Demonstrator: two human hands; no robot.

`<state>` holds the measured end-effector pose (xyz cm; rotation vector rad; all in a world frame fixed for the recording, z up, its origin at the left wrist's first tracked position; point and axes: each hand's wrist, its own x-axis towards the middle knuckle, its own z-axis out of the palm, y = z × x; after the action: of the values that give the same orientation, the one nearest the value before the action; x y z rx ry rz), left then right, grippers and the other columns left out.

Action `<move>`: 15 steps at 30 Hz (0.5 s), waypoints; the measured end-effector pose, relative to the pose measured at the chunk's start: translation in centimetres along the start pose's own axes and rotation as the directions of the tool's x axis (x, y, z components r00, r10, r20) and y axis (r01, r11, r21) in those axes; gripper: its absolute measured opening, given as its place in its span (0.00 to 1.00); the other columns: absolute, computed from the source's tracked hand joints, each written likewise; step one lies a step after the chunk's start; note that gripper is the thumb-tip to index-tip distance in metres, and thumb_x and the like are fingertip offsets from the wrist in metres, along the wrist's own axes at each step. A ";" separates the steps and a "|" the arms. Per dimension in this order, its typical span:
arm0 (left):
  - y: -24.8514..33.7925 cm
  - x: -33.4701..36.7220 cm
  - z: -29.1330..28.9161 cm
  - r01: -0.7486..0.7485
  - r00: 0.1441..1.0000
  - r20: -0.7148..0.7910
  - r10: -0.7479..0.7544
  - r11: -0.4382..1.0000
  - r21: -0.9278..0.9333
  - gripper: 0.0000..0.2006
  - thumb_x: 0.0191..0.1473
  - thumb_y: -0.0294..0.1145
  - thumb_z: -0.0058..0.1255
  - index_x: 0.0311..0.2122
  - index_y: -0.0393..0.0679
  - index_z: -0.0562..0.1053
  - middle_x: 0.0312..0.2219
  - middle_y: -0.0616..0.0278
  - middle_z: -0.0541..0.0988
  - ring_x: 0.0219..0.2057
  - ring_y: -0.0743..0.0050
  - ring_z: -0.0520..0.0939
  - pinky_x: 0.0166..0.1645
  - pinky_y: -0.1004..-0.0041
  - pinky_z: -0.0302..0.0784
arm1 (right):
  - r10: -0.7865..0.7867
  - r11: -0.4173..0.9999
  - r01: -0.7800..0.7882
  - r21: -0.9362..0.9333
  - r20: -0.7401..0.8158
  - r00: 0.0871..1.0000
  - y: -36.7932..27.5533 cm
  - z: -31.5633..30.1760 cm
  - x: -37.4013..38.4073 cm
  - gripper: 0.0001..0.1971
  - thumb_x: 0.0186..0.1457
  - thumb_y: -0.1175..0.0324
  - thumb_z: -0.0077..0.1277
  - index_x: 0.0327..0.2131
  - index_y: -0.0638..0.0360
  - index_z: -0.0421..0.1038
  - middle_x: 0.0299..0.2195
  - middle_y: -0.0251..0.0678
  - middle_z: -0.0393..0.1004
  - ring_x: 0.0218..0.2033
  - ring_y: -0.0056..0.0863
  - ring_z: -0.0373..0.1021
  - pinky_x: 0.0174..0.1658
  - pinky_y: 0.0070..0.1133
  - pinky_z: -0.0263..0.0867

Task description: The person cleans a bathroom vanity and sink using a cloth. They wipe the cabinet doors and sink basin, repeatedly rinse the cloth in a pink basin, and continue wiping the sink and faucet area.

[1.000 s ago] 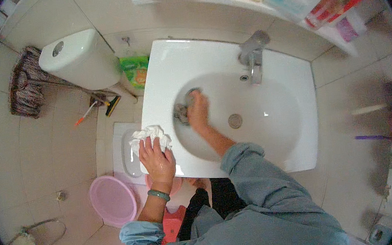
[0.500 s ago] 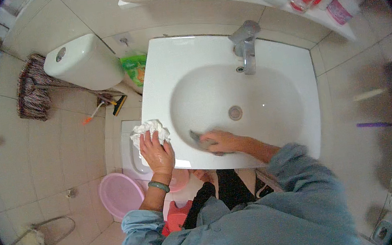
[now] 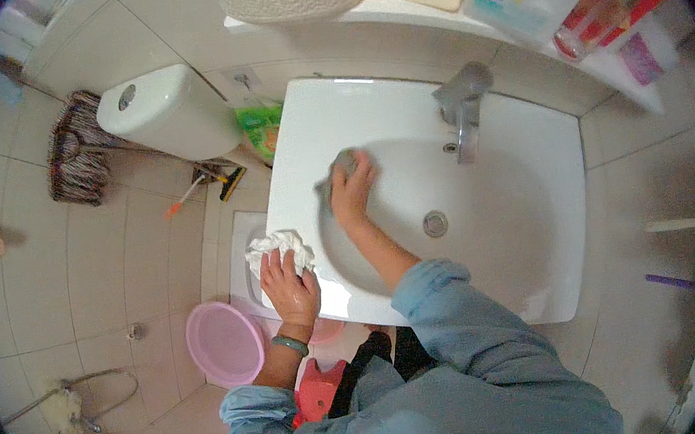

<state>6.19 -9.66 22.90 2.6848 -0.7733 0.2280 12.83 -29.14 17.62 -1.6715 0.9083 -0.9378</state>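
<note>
A white washbasin [image 3: 495,286] fills the middle, with a grey faucet [image 3: 464,103] at its back. My right hand [image 3: 353,195] is at the bowl's far left rim, fingers bent over a grey-green scrubbing cloth [image 3: 345,163] pressed to the surface. The hand covers much of the cloth, so its exact kind is hard to make out. On the counter's left edge, my left hand [image 3: 291,297], with a green bangle [image 3: 290,345] at the wrist, has its fingers closed over a crumpled white cloth [image 3: 269,246]. The round drain [image 3: 435,223] shows in the bowl.
Left of the basin stand a toilet tank [image 3: 165,109], a mop [image 3: 79,154] and a green package [image 3: 260,128]. A pink tub [image 3: 226,343] and a red stool [image 3: 320,385] sit low on the floor. Above the basin, a white shelf [image 3: 427,21] carries toiletries and a glass bottle [image 3: 600,12].
My right hand has moved the scrubbing cloth from the bowl's near left side up to its far left rim. My left hand stays on the white cloth. The whole view has shifted slightly.
</note>
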 end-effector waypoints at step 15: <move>-0.3 0.0 1.1 -0.055 0.997 -0.054 0.056 0.998 0.019 0.22 0.47 0.30 0.46 0.50 0.40 0.65 0.53 0.48 0.63 0.58 0.44 0.58 0.60 0.52 0.50 | 0.037 -0.074 0.908 -0.412 0.909 0.416 9.4 -27.2 12.1 0.13 0.46 0.70 0.49 0.39 0.46 0.72 0.45 0.34 0.67 0.50 0.36 0.62 0.50 0.36 0.58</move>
<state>6.43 -9.83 21.80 2.6640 -0.8335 0.3210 -7.65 -52.64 16.74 -3.4483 0.0055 0.3058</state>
